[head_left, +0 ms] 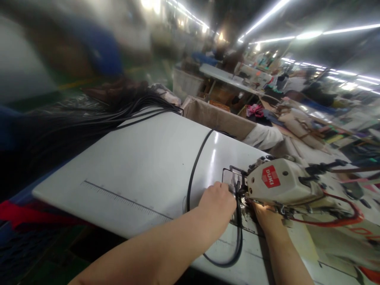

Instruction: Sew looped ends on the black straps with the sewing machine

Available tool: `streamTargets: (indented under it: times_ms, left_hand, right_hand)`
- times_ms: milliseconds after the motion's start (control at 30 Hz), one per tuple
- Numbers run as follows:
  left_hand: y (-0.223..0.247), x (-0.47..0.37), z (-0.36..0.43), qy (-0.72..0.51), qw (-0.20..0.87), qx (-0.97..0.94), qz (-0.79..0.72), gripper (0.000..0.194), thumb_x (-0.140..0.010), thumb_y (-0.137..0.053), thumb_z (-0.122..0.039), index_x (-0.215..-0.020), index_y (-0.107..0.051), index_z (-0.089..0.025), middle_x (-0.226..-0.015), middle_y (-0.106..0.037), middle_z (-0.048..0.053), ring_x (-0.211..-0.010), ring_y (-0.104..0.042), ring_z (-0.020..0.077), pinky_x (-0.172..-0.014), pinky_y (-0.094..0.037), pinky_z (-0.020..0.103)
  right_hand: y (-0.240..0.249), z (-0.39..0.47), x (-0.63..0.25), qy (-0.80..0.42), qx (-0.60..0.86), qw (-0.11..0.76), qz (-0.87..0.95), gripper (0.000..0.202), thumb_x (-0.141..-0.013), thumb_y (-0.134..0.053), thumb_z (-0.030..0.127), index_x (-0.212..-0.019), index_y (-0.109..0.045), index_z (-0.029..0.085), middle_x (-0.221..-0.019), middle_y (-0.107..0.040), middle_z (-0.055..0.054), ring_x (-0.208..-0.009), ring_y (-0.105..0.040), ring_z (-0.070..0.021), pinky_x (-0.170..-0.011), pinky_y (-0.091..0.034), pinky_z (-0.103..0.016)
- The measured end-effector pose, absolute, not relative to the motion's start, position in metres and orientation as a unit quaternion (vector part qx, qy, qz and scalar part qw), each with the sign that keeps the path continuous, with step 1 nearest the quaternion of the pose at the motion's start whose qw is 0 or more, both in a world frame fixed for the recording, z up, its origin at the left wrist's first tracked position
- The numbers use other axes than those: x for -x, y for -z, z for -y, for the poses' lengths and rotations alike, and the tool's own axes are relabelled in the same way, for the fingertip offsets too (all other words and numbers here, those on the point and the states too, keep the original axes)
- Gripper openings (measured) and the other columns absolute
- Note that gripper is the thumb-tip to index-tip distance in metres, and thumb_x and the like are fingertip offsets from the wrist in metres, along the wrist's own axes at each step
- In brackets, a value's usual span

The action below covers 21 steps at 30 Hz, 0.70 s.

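Note:
A sewing machine (276,180) with a red DUKI label stands at the right of the white table. My left hand (218,202) is closed beside its presser foot, fingers curled at a narrow black strip (239,225). This strip runs up to the needle area and loops down over the table's front edge. Another curve of black strip (194,170) arches across the tabletop behind my left hand. Under the machine head, on the right of the needle, is my right hand (263,211); the machine hides its fingertips, so its grip does not show.
A bundle of long black strips (139,105) hangs over the far left end of the white table (142,158). Behind it stands a cloth-lined bin (219,116). A printed ruler (124,200) marks the front of the tabletop. Further workbenches and fabric piles fill the blurred background.

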<state>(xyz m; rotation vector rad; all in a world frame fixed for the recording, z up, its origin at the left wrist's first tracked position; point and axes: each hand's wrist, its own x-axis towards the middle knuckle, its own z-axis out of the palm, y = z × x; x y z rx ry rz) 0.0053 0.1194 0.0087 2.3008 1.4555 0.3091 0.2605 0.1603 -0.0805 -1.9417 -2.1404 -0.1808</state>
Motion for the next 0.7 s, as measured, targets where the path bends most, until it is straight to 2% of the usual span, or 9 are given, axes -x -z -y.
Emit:
streamTargets:
  times_ms: [200, 367, 433, 600, 700]
  left_hand:
    - [-0.003, -0.012, -0.118, -0.094, 0.139, -0.829, -0.533, 0.015, -0.09, -0.061, -0.011, -0.098, -0.073, -0.007, -0.1, -0.061, 0.018, -0.099, -0.058, 0.0306, -0.076, -0.052, 0.038]
    - [0.0, 0.0, -0.135, -0.116, 0.242, -0.792, -0.548, 0.019, -0.088, -0.058, -0.006, -0.104, -0.069, -0.005, -0.109, -0.065, 0.02, -0.108, -0.061, 0.0303, -0.086, -0.052, 0.038]
    - [-0.001, 0.005, -0.142, -0.122, 0.279, -0.77, -0.561, 0.021, -0.088, -0.059, -0.009, -0.107, -0.066, -0.006, -0.11, -0.067, 0.019, -0.108, -0.064, 0.0287, -0.087, -0.053, 0.036]
    - [-0.006, 0.007, -0.149, -0.122, 0.372, -0.693, -0.605, 0.025, -0.096, -0.049, -0.021, -0.114, -0.059, -0.009, -0.102, -0.073, 0.017, -0.092, -0.073, 0.0274, -0.073, -0.054, 0.033]
    - [-0.009, 0.009, -0.15, -0.133, 0.407, -0.662, -0.615, 0.025, -0.096, -0.045, -0.022, -0.115, -0.056, -0.012, -0.099, -0.075, 0.015, -0.091, -0.074, 0.0276, -0.072, -0.053, 0.033]
  right_hand:
    - [0.067, -0.156, -0.265, 0.107, 0.63, 0.07, 0.766, 0.032, -0.089, -0.049, 0.013, -0.076, -0.077, 0.023, -0.05, -0.042, -0.002, -0.048, -0.039, -0.0179, -0.049, -0.036, -0.032]
    - [0.068, -0.152, -0.263, 0.161, 0.614, 0.064, 0.77, 0.042, -0.088, -0.043, 0.0, -0.081, -0.08, 0.019, -0.049, -0.039, 0.0, -0.044, -0.033, -0.0121, -0.048, -0.027, -0.025]
    - [0.068, -0.15, -0.264, 0.174, 0.608, 0.062, 0.773, 0.041, -0.086, -0.045, -0.002, -0.081, -0.081, 0.019, -0.048, -0.039, 0.0, -0.043, -0.032, -0.011, -0.047, -0.026, -0.023]
    - [0.064, -0.149, -0.263, 0.176, 0.589, 0.052, 0.787, 0.035, -0.08, -0.059, -0.001, -0.091, -0.082, 0.023, -0.054, -0.049, -0.002, -0.044, -0.038, -0.0121, -0.044, -0.03, -0.023]
    - [0.061, -0.152, -0.259, 0.153, 0.613, 0.056, 0.773, 0.031, -0.081, -0.06, -0.001, -0.087, -0.081, 0.021, -0.052, -0.047, -0.002, -0.044, -0.039, -0.0131, -0.045, -0.038, -0.027]
